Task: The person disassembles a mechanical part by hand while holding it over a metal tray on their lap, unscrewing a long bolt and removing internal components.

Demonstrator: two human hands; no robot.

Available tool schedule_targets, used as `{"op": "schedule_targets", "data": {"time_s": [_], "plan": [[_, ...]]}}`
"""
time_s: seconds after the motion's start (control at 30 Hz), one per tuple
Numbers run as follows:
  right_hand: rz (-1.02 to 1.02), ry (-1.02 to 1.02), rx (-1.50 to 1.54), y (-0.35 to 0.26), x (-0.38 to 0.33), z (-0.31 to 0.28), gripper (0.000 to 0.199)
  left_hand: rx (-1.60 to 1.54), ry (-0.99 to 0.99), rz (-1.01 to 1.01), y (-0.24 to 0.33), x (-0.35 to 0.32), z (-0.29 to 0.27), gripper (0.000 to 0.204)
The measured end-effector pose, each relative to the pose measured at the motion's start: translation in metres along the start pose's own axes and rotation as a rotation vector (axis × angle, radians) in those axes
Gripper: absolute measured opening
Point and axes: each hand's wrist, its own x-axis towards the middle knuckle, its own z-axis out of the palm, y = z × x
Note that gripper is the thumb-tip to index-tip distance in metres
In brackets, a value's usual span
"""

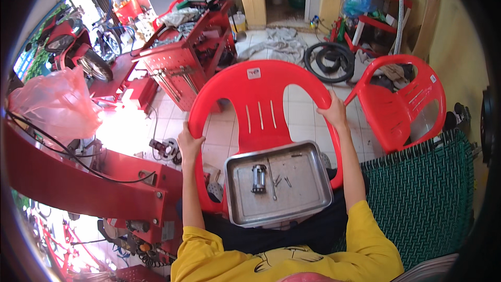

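Note:
A red plastic armchair stands in front of me, its backrest on the far side. My left hand is closed round its left armrest, and my right hand grips the right one. On the seat rests a rectangular metal tray, slightly askew. Inside it lies a cylindrical metal part with dark ends, its exact kind unclear. Beside that are a long thin metal rod, a few small screw-like pieces and a short dark piece near the far rim.
A second red chair and a green woven seat stand on the right. Black tyres lie on the tiled floor beyond. To the left are a red machine frame, a red tool cart and a motorcycle.

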Motion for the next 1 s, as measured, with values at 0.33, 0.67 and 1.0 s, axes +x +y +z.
{"op": "schedule_targets", "data": {"time_s": [0.33,0.67,1.0], "plan": [[0.029,-0.027,-0.116,-0.003,-0.001,0.001,0.066,-0.102,-0.036,-0.006,0.000,0.000,-0.005,0.061],[-0.034,-0.065,-0.223,0.003,0.002,-0.003,0.067,-0.134,-0.092,0.011,-0.003,0.003,-0.006,0.060],[-0.071,-0.051,-0.301,0.012,0.002,0.009,0.079,-0.178,-0.132,-0.025,-0.005,-0.003,-0.010,0.060]]}}
